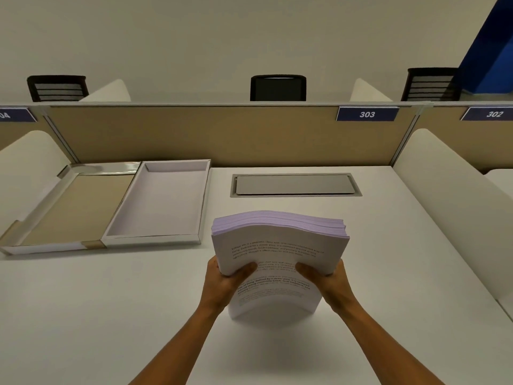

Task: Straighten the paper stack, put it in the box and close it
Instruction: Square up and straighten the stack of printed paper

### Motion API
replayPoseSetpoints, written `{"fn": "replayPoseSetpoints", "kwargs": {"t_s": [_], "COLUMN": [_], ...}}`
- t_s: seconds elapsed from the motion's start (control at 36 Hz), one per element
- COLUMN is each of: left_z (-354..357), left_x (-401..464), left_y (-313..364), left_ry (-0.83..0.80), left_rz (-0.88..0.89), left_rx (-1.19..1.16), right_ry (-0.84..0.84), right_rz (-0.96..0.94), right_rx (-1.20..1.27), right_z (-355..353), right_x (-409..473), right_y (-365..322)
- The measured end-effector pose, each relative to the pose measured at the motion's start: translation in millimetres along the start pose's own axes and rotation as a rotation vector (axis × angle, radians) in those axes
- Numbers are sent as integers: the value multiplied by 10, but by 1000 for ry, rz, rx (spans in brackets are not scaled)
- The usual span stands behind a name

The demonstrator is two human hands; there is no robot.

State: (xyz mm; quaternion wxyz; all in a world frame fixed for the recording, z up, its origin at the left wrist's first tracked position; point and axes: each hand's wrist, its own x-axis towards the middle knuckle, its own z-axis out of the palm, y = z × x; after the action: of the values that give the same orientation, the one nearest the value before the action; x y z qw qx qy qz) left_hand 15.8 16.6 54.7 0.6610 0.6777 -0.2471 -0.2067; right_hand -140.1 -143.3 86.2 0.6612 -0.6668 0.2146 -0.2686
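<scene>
A thick stack of printed white paper (277, 245) stands on its lower edge on the desk, bowed toward me. My left hand (224, 282) grips its left side and my right hand (327, 279) grips its right side, thumbs on the front sheet. The top edges of the sheets look roughly level. An open shallow box (202, 201) lies flat at the left, its white tray holding nothing. Its hinged lid (77, 207) is folded out further left, brown inside.
The white desk (111, 301) has a grey cable hatch (294, 184) behind the stack. A tan partition (222, 134) with a label 303 closes the back. White side dividers stand left and right. Chairs show beyond the partition.
</scene>
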Motion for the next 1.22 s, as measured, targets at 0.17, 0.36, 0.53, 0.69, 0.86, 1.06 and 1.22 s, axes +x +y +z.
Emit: {"fn": "replayPoseSetpoints", "kwargs": {"t_s": [0.17,0.36,0.53,0.69,0.86,1.06,1.22], "left_z": [-18,-25,-7,8,11,30,67], "left_x": [4,70,3,-29,-75,-69,22], "left_y": [-5,37,-46,-117,-259,-292,-203], "left_ry": [-3,-2,0,-4,-9,26,56], "left_rz": [5,9,4,3,-39,-46,-85], "left_rx": [39,68,24,11,34,63,50], "right_ry": [7,39,56,84,95,108,114], "right_rz": [-17,-50,-50,-33,-1,76,118], "right_rx": [21,27,26,16,19,-74,-96], "right_z": [3,-5,4,9,7,-24,-22], "right_x": [-18,-21,-85,-90,-126,-135,-17], "right_y": [25,16,143,228,368,494,399]}}
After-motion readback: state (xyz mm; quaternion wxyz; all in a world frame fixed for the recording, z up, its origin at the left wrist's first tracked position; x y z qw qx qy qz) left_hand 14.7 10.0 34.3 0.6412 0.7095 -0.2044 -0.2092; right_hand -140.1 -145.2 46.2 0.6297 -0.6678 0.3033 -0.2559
